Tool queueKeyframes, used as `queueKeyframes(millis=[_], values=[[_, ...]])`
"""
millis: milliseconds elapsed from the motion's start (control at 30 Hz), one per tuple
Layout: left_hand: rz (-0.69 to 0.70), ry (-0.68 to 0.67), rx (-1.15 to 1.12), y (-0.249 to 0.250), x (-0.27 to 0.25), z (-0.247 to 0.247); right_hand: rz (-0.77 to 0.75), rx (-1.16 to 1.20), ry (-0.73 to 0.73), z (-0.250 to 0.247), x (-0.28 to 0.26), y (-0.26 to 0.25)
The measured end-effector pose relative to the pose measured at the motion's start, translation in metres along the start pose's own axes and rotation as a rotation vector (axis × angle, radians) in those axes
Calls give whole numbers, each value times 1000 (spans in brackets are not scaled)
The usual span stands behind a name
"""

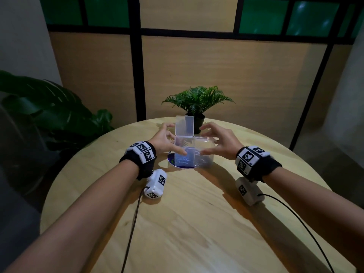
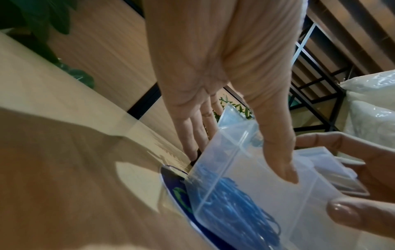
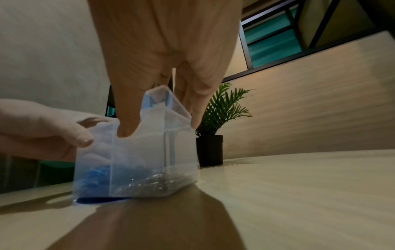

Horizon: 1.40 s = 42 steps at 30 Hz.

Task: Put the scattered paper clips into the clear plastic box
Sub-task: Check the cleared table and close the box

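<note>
The clear plastic box [image 1: 194,152] stands mid-table, its lid [image 1: 184,127] raised upright at the back. Blue paper clips [image 2: 235,211] fill its left compartment and silver clips [image 3: 153,182] lie in the right one. My left hand [image 1: 173,139] grips the box's left half, thumb on the near wall and fingers down behind it. From the other side my right hand [image 1: 204,139] holds the right half, thumb at the near rim and fingertips over the far wall. I see no loose clips on the table.
A blue disc [image 1: 173,162] lies partly under the box. A small potted plant [image 1: 197,103] stands just behind it. The round wooden table [image 1: 197,223] ends in a curved edge, with a large leafy plant [image 1: 39,107] beyond its left side. Cables trail from both wrists.
</note>
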State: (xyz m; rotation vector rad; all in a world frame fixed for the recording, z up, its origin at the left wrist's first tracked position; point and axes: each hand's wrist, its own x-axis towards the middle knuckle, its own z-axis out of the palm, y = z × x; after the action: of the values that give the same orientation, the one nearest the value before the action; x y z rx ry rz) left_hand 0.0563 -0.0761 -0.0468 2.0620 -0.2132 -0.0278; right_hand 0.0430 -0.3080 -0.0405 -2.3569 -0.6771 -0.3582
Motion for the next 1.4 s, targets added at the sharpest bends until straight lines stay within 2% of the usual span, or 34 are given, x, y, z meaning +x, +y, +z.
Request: queueKeyframes(millis=[133, 233, 333, 400, 533, 600, 700, 767, 833, 933, 1000, 1067, 1133, 1233, 1400], values=[[-13, -53, -42, 2, -2, -2, 10, 17, 5, 1, 1, 1], [81, -109, 36, 10, -12, 0, -27, -33, -7, 0, 1, 2], [161, 41, -24, 15, -20, 7, -8, -14, -35, -4, 0, 6], [126, 70, -107, 17, -17, 5, 3, -11, -56, -5, -1, 6], [-17, -73, -43, 16, -5, -2, 12, -11, -92, -3, -1, 6], [-36, -82, -37, 16, 0, -1, 22, 14, -109, -6, 1, 7], [-9, -12, -49, 13, 6, 4, 41, 30, -141, -11, 4, 7], [83, 27, -44, 8, 7, 5, 44, 25, -156, -13, 5, 9], [229, 62, 70, 9, 6, 3, 28, 10, -158, -13, 6, 11], [445, 81, 563, 20, -1, 3, -10, -45, -142, -11, 6, 12], [489, 60, 969, 24, -11, 11, -26, -65, -134, -9, 5, 12], [487, 55, 1244, 23, -21, 22, -61, -153, -101, -4, 2, 8], [459, 67, 1351, 23, -29, 31, -100, -282, -49, -1, -1, 4], [420, 69, 1396, 31, -32, 37, -103, -508, -27, 2, -2, -8], [353, 4, 1429, 43, -38, 40, -140, -955, -154, 13, -5, -31]])
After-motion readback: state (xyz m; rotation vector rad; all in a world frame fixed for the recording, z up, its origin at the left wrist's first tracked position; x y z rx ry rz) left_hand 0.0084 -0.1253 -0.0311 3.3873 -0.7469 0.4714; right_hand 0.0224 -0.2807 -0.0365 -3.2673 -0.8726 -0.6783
